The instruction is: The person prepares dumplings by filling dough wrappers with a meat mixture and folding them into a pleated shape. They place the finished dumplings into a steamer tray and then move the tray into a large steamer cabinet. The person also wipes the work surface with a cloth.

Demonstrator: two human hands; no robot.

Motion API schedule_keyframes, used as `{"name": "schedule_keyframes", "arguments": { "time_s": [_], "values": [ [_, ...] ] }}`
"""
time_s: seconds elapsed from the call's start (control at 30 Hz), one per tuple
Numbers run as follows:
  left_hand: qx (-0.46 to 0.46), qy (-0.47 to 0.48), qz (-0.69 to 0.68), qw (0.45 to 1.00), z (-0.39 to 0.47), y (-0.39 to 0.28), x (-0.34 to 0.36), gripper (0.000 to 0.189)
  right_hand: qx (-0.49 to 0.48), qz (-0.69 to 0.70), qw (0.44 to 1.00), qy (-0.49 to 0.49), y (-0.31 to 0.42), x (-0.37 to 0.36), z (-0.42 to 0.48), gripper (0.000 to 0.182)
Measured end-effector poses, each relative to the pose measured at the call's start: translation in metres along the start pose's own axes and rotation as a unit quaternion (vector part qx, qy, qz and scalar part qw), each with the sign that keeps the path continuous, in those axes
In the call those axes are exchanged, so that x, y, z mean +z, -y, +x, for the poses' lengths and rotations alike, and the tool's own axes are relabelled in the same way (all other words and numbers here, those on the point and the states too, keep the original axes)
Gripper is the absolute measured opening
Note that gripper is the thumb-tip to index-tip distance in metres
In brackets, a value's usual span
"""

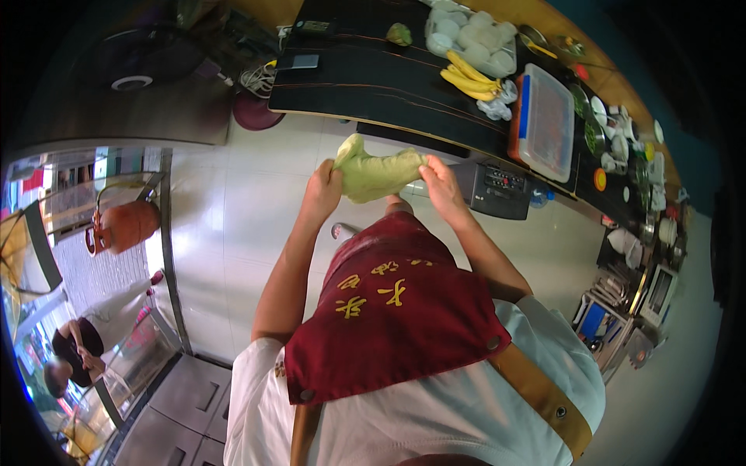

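Observation:
A soft slab of pale green dough [379, 175] is stretched in the air in front of my red apron [402, 285]. My left hand [324, 189] pinches its left edge, and a flap of the dough folds upward beside that thumb. At the opposite end, my right hand [442, 183] grips the right edge between thumb and fingers. The dough's upper side is wrinkled and sags a little between the two hands. Below it lies the tiled floor [256, 204].
Ahead is a black counter [361, 70] with bananas [472, 78], a tub of white containers [472, 38] and a lidded plastic box [545, 122]. A black speaker-like unit [500, 189] stands beneath. To the left are an orange gas cylinder [129, 226] and a person [81, 349] outside.

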State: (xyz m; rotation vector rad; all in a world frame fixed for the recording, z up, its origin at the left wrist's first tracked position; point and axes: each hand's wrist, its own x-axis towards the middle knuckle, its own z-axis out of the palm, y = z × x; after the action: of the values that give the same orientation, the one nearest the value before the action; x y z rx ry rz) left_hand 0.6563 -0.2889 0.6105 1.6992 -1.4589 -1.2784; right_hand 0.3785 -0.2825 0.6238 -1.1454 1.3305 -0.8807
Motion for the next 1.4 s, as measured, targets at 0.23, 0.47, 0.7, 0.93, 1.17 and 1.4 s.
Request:
{"name": "schedule_keyframes", "arguments": {
  "time_s": [0.23,0.47,0.7,0.93,1.17,1.4],
  "values": [
    [-0.007,-0.046,-0.031,0.998,0.13,-0.053,-0.004,0.026,-0.07,-0.072,0.995,-0.015,0.043,-0.043,0.137,0.019],
    [0.065,-0.067,-0.212,0.973,0.206,-0.113,0.009,0.018,-0.083,0.0,0.992,-0.093,0.086,-0.073,0.187,0.029],
    [-0.157,-0.115,0.002,0.981,0.233,0.071,0.104,0.026,0.178,0.082,0.98,-0.035,-0.109,-0.066,0.188,0.011],
    [-0.225,-0.179,-0.023,0.957,0.18,0.093,0.112,0.024,0.081,-0.362,0.929,0.01,-0.101,-0.058,0.206,0.033],
    [-0.319,-0.25,-0.103,0.908,0.055,0.175,0.071,0.028,-0.238,-0.54,0.775,0.226,-0.07,-0.007,0.228,0.08],
    [-0.471,-0.456,-0.285,0.699,-0.188,0.247,0.121,0.015,-0.154,-0.687,0.662,0.258,-0.085,0.02,0.232,0.081]
  ]
}}
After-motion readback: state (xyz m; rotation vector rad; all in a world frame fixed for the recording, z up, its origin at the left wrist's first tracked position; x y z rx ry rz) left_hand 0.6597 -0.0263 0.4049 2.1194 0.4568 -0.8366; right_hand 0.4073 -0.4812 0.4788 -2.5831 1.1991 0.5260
